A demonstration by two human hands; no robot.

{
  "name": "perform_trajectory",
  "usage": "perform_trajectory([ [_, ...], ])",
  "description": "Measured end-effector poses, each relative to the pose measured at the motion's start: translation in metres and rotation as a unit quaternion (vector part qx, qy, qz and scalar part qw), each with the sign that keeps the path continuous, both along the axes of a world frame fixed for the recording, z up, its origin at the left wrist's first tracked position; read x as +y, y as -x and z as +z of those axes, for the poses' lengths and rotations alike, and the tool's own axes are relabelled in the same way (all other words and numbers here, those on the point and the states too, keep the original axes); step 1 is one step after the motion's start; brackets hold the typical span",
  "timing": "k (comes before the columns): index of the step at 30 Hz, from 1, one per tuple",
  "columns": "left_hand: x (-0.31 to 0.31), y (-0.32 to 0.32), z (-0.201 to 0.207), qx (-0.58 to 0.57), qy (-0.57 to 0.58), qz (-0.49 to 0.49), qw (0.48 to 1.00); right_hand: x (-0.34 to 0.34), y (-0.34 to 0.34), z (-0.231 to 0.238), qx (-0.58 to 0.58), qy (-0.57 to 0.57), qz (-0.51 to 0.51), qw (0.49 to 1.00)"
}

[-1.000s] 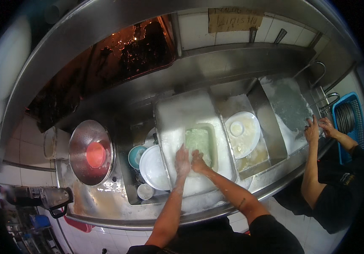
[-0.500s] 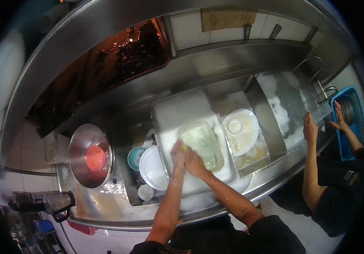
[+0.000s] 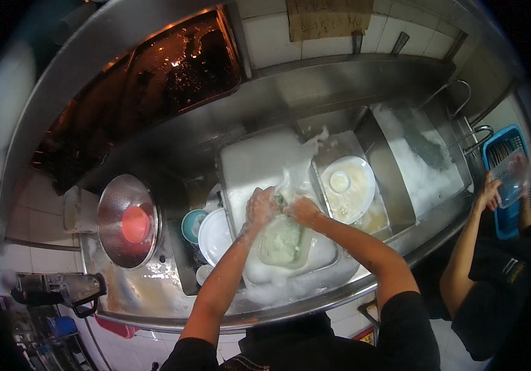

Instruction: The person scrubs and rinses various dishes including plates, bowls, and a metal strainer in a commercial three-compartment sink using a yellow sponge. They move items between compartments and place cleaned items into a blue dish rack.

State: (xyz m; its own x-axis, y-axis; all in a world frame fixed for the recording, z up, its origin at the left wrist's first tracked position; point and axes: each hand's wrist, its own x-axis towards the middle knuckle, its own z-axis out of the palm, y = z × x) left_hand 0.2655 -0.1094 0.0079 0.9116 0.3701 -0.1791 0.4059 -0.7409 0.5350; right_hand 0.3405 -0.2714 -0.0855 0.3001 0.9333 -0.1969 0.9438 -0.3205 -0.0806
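Both my hands are close together over a foamy metal basin [image 3: 231, 164], fingers closed. Between my left hand [image 3: 260, 208] and my right hand [image 3: 303, 212] shows a small, wet, greenish scrub sponge [image 3: 280, 203], mostly covered by the fingers. Suds coat my knuckles, and splashed foam streaks rise beyond them. Just below the hands, a pale green translucent rectangular tub [image 3: 283, 242] sits tilted in the suds with cloudy water in it. To the left of my left forearm is a white round bowl [image 3: 215, 238], partly hidden.
Left lie a teal bowl [image 3: 192, 226] and a steel colander [image 3: 112, 226] holding a pink bowl [image 3: 134, 224]. Right stands a sink with a white plate [image 3: 362, 201]. Beyond it is a soapy sink [image 3: 415, 179]. A co-worker's hand [image 3: 488, 193] holds a clear container by a blue basket [image 3: 506, 226].
My hands have moved away from me and spread slightly, and foam has splashed up. The green tub has shifted nearer to me. The co-worker has moved a clear container rightward to the basket.
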Motion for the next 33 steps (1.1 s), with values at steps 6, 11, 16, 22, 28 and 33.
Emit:
perform_trajectory([
  [6, 0.022, -0.005, -0.002, -0.252, -0.207, 0.038, 0.945, -0.028, 0.030, 0.117, 0.202, -0.330, -0.074, 0.919],
  [11, -0.075, 0.083, -0.047, -0.036, 0.054, -0.148, 0.987, -0.061, 0.123, 0.073, 0.368, -0.334, -0.487, 0.718],
  [16, -0.095, 0.095, -0.125, -0.138, -0.293, -0.059, 0.944, -0.054, 0.121, -0.014, 0.343, -0.123, -0.555, 0.748],
  [22, -0.068, 0.077, -0.091, -0.071, -0.129, -0.100, 0.984, -0.019, 0.138, 0.018, 0.342, -0.366, -0.513, 0.698],
  [28, -0.072, 0.125, -0.023, -0.221, 0.208, 0.074, 0.950, -0.006, 0.069, -0.001, 0.170, -0.419, -0.349, 0.821],
  [33, -0.054, 0.155, -0.035, -0.275, 0.306, 0.165, 0.896, 0.039, 0.089, 0.068, 0.195, -0.391, -0.187, 0.880],
])
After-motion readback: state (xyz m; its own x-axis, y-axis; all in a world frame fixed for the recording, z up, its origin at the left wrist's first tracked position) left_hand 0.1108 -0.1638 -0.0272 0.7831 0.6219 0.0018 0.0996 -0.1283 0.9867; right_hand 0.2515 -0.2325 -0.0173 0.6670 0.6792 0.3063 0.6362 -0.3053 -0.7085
